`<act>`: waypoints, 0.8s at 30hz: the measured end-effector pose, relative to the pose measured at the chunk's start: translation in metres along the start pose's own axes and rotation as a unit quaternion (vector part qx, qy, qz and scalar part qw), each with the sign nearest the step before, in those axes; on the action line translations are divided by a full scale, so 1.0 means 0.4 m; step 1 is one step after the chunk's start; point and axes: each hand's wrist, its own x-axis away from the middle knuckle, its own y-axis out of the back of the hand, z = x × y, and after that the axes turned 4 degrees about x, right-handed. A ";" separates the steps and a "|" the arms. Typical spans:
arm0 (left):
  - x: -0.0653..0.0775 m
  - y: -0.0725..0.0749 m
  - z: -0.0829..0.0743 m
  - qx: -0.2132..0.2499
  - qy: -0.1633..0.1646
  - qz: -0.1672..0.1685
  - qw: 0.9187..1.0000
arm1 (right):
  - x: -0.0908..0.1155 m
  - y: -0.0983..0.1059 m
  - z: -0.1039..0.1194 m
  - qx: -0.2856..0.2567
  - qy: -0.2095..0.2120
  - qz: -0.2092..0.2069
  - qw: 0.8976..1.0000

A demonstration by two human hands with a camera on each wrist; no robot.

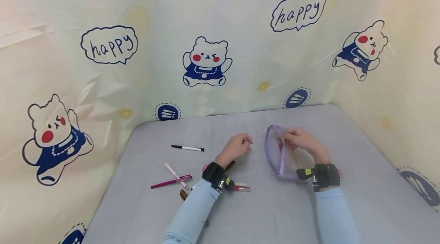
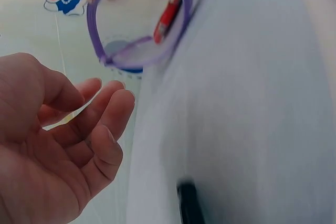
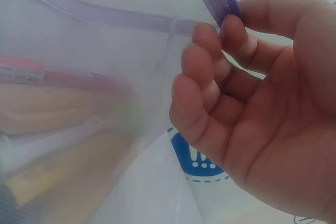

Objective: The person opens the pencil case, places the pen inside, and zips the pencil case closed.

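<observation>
My right hand (image 1: 302, 139) pinches the purple-trimmed edge of a see-through mesh pouch (image 1: 282, 164) between thumb and fingertips. The pouch's mouth gapes toward the left. Inside it lies a red pen (image 2: 170, 15), and the right wrist view shows yellow and tan items (image 3: 39, 184) behind the mesh, blurred. To the left of the pouch's mouth, my left hand (image 1: 236, 146) hovers apart from it with loosely bent fingers and nothing between them. A dark pen-like stick (image 2: 189, 203) lies below the left hand, partly hidden by the wrist in the head view.
On the grey table (image 1: 137, 213), a white pen with black ends (image 1: 188, 148) lies at the back left. Nearer, a magenta pen (image 1: 170, 181) crosses a pale pink pen (image 1: 173, 170). A brown item (image 1: 183, 194) and a red pen (image 1: 243, 189) lie around the left forearm. A printed curtain (image 1: 240, 95) stands behind.
</observation>
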 end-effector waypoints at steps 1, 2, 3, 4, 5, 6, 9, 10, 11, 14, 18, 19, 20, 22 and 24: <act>0.005 0.011 0.011 -0.004 0.006 -0.003 1.000 | 0.003 0.001 0.010 0.001 0.000 0.001 1.000; 0.011 0.022 0.022 -0.005 0.013 -0.005 1.000 | 0.006 0.002 0.019 0.002 -0.001 0.001 1.000; 0.018 0.035 0.031 -0.005 0.021 -0.007 1.000 | 0.009 0.004 0.028 0.000 -0.004 0.001 1.000; 0.025 0.047 0.040 -0.006 0.029 -0.009 1.000 | 0.012 0.006 0.034 -0.001 -0.004 0.001 1.000; 0.029 0.059 0.049 -0.008 0.034 -0.012 0.999 | 0.013 0.008 0.038 -0.001 -0.004 0.001 1.000; 0.034 0.071 0.055 -0.008 0.038 -0.016 0.999 | 0.014 0.010 0.037 -0.002 -0.006 -0.001 1.000; 0.046 0.102 0.070 -0.008 0.050 -0.025 0.998 | 0.009 0.013 0.018 -0.001 -0.003 -0.002 1.000; 0.050 0.111 0.073 -0.006 0.055 -0.027 0.998 | 0.006 0.013 0.009 -0.001 -0.002 -0.003 1.000; 0.052 0.119 0.075 -0.005 0.059 -0.029 0.998 | 0.003 0.013 -0.002 -0.001 -0.001 -0.002 1.000; 0.059 0.140 0.078 -0.001 0.071 -0.033 0.997 | -0.003 0.011 -0.025 -0.001 0.002 -0.002 1.000; 0.067 0.165 0.076 -0.010 0.083 -0.036 0.996 | -0.004 0.008 -0.033 -0.002 0.002 -0.005 1.000; 0.068 0.172 0.078 -0.013 0.087 -0.034 0.995 | -0.003 0.007 -0.031 -0.003 0.000 -0.006 1.000; 0.069 0.179 0.079 -0.018 0.092 -0.031 0.995 | -0.002 0.007 -0.028 -0.004 0.000 -0.006 1.000; 0.070 0.193 0.082 -0.026 0.099 -0.024 0.994 | 0.000 0.005 -0.025 -0.009 -0.002 -0.006 1.000; 0.071 0.210 0.085 -0.038 0.107 -0.016 0.993 | 0.002 0.004 -0.022 -0.014 -0.002 -0.005 1.000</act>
